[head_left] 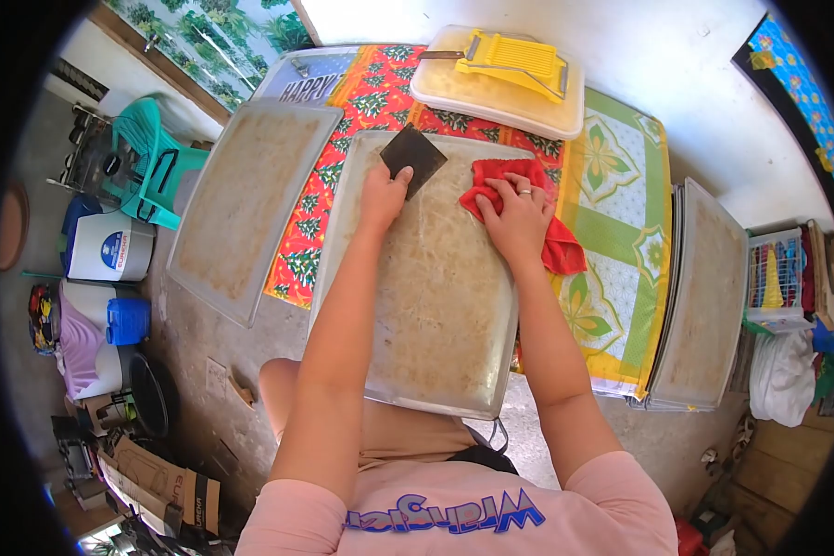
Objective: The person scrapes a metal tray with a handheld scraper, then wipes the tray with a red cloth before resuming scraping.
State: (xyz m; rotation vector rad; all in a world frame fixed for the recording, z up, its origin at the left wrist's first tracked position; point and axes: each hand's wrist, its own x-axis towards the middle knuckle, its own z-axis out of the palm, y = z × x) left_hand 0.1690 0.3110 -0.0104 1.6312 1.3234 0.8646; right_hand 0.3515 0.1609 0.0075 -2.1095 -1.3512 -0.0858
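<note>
A large shallow metal tray with brown-stained, greyish film lies before me, its near edge over my lap. My left hand is closed on a flat, dark square scraper, held over the far left part of the tray. At the tray's far right, my right hand, with a ring on one finger, presses and grips a bunched red cloth. Part of that cloth hangs past the tray's right edge.
A similar tray lies to the left, and stacked trays stand at the right. At the back, a yellow slicer and a knife rest on a white lidded container. A green chair is far left.
</note>
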